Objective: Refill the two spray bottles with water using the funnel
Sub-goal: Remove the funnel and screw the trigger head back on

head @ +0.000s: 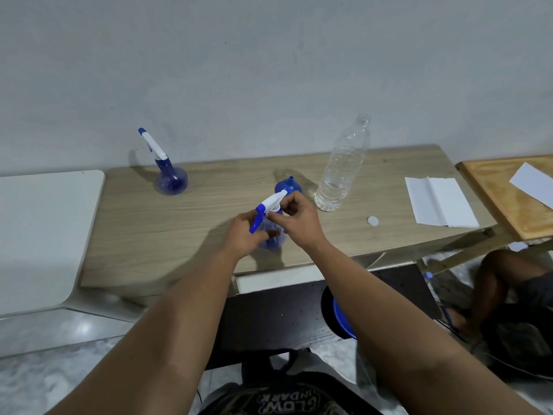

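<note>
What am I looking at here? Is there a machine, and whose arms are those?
No machine: one picture from a camera worn on a person's head, looking down at their own arms. The left hand steadies a blue spray bottle on the wooden table, while the right hand grips its white trigger head. Just behind lies a blue funnel. A second spray bottle stands far left. A clear water bottle, uncapped and nearly empty, stands to the right, with its white cap and a folded paper nearby.
</note>
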`<state>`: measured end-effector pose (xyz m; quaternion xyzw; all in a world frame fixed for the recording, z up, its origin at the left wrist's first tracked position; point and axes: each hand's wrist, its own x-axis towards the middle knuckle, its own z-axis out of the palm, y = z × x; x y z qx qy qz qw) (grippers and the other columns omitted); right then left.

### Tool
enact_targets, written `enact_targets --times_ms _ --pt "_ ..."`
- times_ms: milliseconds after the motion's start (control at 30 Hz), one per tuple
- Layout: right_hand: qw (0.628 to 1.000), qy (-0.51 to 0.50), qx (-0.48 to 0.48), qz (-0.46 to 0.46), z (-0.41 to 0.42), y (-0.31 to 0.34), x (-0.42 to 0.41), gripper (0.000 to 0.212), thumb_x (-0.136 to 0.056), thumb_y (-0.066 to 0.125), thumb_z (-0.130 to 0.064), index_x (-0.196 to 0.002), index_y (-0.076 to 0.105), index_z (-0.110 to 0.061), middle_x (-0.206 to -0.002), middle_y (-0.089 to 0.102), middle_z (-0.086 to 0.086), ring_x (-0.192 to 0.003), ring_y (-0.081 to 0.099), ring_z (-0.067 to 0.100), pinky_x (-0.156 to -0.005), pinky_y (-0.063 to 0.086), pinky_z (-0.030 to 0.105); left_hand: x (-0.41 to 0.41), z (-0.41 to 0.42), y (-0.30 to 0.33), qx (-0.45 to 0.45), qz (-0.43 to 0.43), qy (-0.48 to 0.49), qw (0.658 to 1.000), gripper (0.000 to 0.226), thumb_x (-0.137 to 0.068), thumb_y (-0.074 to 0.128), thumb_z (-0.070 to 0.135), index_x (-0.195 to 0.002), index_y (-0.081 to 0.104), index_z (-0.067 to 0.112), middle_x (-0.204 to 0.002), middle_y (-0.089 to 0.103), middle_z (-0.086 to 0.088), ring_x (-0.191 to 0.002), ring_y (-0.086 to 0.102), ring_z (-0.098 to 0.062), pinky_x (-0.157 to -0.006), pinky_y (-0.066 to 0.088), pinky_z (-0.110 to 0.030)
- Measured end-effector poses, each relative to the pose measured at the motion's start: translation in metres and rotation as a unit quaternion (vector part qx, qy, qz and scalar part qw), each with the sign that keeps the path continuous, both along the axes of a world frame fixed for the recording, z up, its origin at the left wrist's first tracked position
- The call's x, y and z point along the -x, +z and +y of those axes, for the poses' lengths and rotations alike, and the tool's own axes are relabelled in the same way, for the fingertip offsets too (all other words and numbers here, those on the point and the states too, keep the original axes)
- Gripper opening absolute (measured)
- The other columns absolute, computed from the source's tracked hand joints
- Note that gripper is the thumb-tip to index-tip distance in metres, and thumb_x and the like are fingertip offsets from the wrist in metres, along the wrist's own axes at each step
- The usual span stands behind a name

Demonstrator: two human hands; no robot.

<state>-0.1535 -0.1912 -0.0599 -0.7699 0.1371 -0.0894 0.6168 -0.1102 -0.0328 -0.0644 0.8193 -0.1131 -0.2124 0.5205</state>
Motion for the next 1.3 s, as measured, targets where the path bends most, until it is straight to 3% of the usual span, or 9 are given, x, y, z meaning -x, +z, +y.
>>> enact_targets --times_ms 133,267,433,533,900,1000,1100,1233,1300 --pt "0.999 0.039 -0.003 -0.022 -0.002 0.001 0.004 0.029 -0.086 0.08 -0.007 -0.112 0.067 -0.007 -0.102 0.074 0.013 -0.102 0.072 0.03 -0.091 0.06 0.042 0.001 0.0 -0.003 0.001 -0.007 0.006 1.0 0.027 -0.075 0.087 0.02 -0.093 0.067 0.024 -0.066 0.058 0.013 -0.058 0.049 -0.004 -0.053 0.038 -0.01" --pt "0.999 -0.001 0.033 0.003 0.0 -0.001 -0.001 0.031 -0.077 0.086 -0.014 -0.094 0.061 -0.006 -0.094 0.072 0.015 -0.095 0.07 0.032 -0.089 0.059 0.049 0.004 0.0 -0.004 0.001 0.0 0.001 1.0 0.029 -0.076 0.085 0.018 -0.1 0.07 0.021 -0.071 0.063 0.01 -0.061 0.055 -0.002 -0.052 0.039 -0.006" --pt "0.998 0.053 0.018 -0.015 -0.003 0.0 0.004 0.025 -0.084 0.079 -0.008 -0.106 0.067 -0.006 -0.1 0.073 0.017 -0.101 0.069 0.035 -0.096 0.057 0.049 0.007 -0.002 -0.004 0.001 -0.002 0.014 1.0 0.031 -0.078 0.083 0.013 -0.104 0.071 0.022 -0.083 0.072 0.007 -0.075 0.066 -0.01 -0.058 0.046 -0.009" --pt "0.999 0.021 0.024 0.007 -0.005 -0.002 0.003 0.033 -0.076 0.087 -0.022 -0.095 0.064 -0.007 -0.097 0.073 0.016 -0.097 0.071 0.035 -0.091 0.059 0.052 0.011 -0.003 -0.001 0.008 0.019 0.009 1.0 0.029 -0.078 0.083 0.016 -0.101 0.069 0.026 -0.08 0.069 0.016 -0.069 0.063 0.007 -0.056 0.044 -0.006" --pt "0.998 0.061 0.013 -0.011 -0.014 0.001 0.006 0.026 -0.083 0.088 -0.009 -0.106 0.075 -0.005 -0.1 0.078 0.01 -0.099 0.074 0.023 -0.09 0.059 0.029 0.021 -0.011 -0.001 0.002 0.022 0.046 0.999 0.029 -0.078 0.079 0.008 -0.086 0.064 0.032 -0.07 0.062 0.016 -0.063 0.058 0.0 -0.054 0.041 -0.009" --pt "0.998 0.055 0.007 -0.008 -0.014 -0.001 0.005 0.027 -0.08 0.09 -0.01 -0.103 0.076 -0.007 -0.099 0.079 0.005 -0.099 0.075 0.019 -0.092 0.06 0.031 0.027 -0.014 -0.001 -0.021 0.02 0.053 0.998 0.025 -0.08 0.073 0.006 -0.082 0.063 0.028 -0.066 0.06 0.016 -0.058 0.058 0.003 -0.052 0.04 -0.008" --pt "0.998 0.062 -0.001 -0.014 -0.017 -0.002 0.006 0.026 -0.079 0.091 -0.012 -0.101 0.076 -0.009 -0.097 0.078 0.002 -0.099 0.074 0.016 -0.093 0.06 0.034 0.037 -0.019 0.0 -0.041 0.005 0.059 0.997 0.018 -0.082 0.073 0.012 -0.095 0.066 0.023 -0.077 0.066 0.011 -0.072 0.063 -0.007 -0.064 0.046 -0.022" --pt "0.999 0.048 0.016 0.004 -0.018 -0.002 0.011 0.034 -0.074 0.094 -0.021 -0.087 0.063 -0.015 -0.08 0.066 -0.012 -0.074 0.063 0.002 -0.073 0.051 0.019 0.055 -0.03 0.0 -0.05 0.016 0.067 0.996 0.041 -0.076 0.084 0.02 -0.106 0.058 0.031 -0.085 0.067 0.018 -0.079 0.065 0.007 -0.061 0.041 -0.007" --pt "0.998 0.048 0.025 0.01 -0.017 -0.001 0.014 0.047 -0.072 0.094 -0.025 -0.078 0.048 -0.019 -0.068 0.052 -0.013 -0.061 0.047 0.005 -0.061 0.043 0.019 0.062 -0.034 -0.001 -0.08 0.031 0.077 0.993 0.044 -0.071 0.086 0.025 -0.104 0.057 0.031 -0.084 0.067 0.02 -0.08 0.066 0.004 -0.062 0.043 -0.011"
